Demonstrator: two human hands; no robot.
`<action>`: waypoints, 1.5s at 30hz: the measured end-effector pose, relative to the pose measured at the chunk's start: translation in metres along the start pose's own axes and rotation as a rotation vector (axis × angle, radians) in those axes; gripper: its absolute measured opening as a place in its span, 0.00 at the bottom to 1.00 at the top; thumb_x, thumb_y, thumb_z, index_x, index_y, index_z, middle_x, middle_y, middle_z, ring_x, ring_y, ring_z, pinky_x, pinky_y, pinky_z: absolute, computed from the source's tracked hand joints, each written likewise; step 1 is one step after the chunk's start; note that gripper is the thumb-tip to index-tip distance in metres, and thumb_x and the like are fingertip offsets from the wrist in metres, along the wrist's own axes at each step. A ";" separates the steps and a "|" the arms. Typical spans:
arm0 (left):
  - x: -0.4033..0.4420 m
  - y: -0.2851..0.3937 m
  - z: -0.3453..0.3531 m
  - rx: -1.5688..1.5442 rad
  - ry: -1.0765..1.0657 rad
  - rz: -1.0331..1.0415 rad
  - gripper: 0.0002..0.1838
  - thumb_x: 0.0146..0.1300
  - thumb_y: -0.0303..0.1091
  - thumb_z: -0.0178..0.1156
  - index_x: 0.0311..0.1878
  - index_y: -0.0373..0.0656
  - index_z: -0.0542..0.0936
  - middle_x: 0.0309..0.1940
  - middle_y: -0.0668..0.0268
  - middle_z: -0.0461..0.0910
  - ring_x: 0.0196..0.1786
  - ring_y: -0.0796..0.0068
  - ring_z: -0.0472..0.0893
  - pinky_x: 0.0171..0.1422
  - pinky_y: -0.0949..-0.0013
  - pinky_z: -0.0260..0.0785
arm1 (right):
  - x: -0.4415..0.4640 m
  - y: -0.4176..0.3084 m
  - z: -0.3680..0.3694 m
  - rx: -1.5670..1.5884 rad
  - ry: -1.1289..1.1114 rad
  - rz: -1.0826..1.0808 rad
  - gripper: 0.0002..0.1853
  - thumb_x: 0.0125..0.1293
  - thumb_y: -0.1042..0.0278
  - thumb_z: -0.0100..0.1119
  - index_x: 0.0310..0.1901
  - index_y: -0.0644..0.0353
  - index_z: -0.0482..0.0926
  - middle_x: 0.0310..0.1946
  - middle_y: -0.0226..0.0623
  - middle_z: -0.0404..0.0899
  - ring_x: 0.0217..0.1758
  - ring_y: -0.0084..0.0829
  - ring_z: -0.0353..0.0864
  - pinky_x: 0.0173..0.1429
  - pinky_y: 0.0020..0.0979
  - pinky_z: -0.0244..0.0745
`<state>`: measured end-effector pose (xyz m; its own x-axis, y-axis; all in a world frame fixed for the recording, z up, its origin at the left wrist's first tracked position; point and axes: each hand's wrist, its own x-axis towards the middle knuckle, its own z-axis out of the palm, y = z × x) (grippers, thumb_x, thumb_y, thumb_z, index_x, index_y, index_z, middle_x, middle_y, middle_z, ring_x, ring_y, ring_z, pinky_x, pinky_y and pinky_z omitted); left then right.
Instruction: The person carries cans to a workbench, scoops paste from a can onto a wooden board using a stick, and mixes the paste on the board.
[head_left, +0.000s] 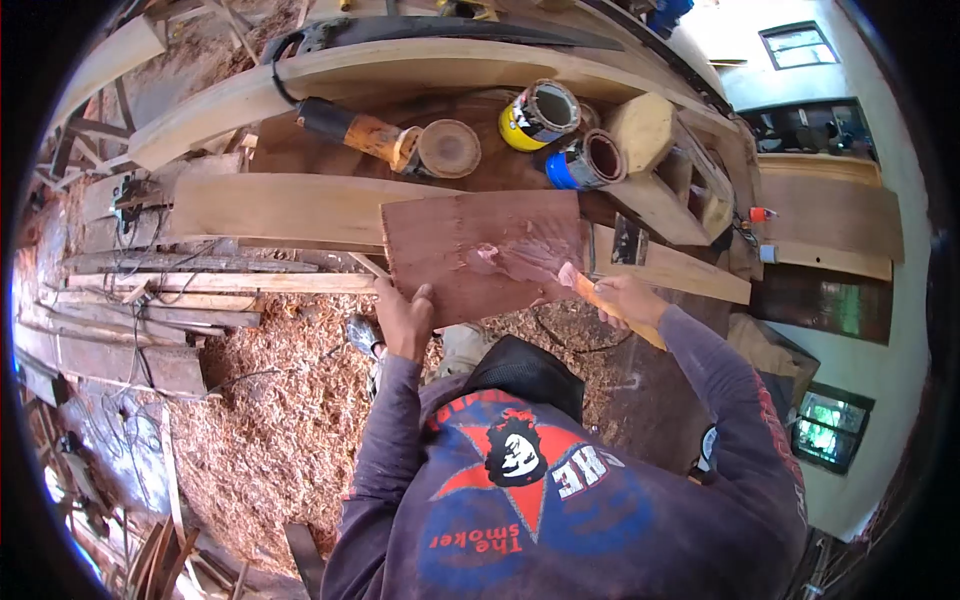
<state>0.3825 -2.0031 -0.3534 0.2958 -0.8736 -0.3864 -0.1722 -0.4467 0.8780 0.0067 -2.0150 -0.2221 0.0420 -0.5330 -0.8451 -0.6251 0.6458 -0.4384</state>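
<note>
My left hand [405, 315] grips a reddish-brown board [430, 240] at its near left corner, with the thumb on top and the fingers partly hidden. Pink paste [530, 255] is smeared over the board's right half, with a small lump near its middle. In my right hand [632, 302] is a flat wooden spatula [595, 293], its paste-covered tip at the board's right side. Just beyond the board stand an open can with a blue label [565, 171] and an open can with a yellow label [515, 128].
An angle grinder [365, 135] lies behind the board, beside long curved planks [280, 205]. An angular wooden frame [650, 190] stands right of the cans. A handsaw [440, 32] lies at the back. Wood shavings [275, 430] cover the floor; cords and planks lie at left.
</note>
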 end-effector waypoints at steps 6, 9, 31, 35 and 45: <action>0.001 0.006 0.000 0.093 -0.019 -0.065 0.28 0.55 0.31 0.71 0.56 0.30 0.72 0.43 0.35 0.84 0.49 0.36 0.85 0.54 0.51 0.76 | 0.039 -0.046 0.016 -0.081 -0.117 -0.036 0.19 0.81 0.57 0.46 0.47 0.66 0.78 0.25 0.36 0.81 0.17 0.22 0.76 0.18 0.26 0.70; 0.001 0.012 0.002 0.080 -0.015 -0.083 0.25 0.56 0.28 0.71 0.55 0.30 0.74 0.45 0.38 0.85 0.51 0.41 0.86 0.55 0.53 0.77 | 0.064 -0.068 0.026 -0.173 -0.174 -0.114 0.18 0.81 0.57 0.46 0.47 0.66 0.78 0.25 0.37 0.82 0.18 0.23 0.79 0.16 0.27 0.70; 0.014 -0.032 0.003 -0.011 -0.002 -0.029 0.27 0.58 0.33 0.75 0.54 0.30 0.73 0.44 0.53 0.84 0.43 0.69 0.83 0.50 0.66 0.77 | -0.007 0.033 0.002 -0.455 0.206 -0.404 0.16 0.75 0.64 0.54 0.61 0.56 0.79 0.38 0.47 0.83 0.33 0.36 0.86 0.35 0.40 0.82; 0.012 -0.029 0.000 -0.002 -0.071 0.020 0.25 0.56 0.33 0.75 0.52 0.32 0.75 0.44 0.47 0.86 0.46 0.56 0.86 0.54 0.59 0.77 | 0.015 0.027 -0.001 -0.044 0.073 -0.080 0.17 0.81 0.61 0.47 0.46 0.67 0.79 0.27 0.36 0.83 0.21 0.23 0.81 0.27 0.29 0.75; 0.010 -0.020 0.004 0.109 -0.013 0.007 0.23 0.56 0.31 0.73 0.50 0.32 0.75 0.44 0.41 0.85 0.49 0.45 0.87 0.55 0.53 0.77 | 0.114 -0.064 0.006 -0.883 -0.050 -0.754 0.10 0.68 0.67 0.53 0.36 0.64 0.82 0.28 0.52 0.83 0.33 0.52 0.87 0.43 0.49 0.81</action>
<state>0.3848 -2.0042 -0.3758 0.2820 -0.8788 -0.3850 -0.2753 -0.4585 0.8450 0.0561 -2.1136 -0.2922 0.6538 -0.5847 -0.4803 -0.7532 -0.4426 -0.4866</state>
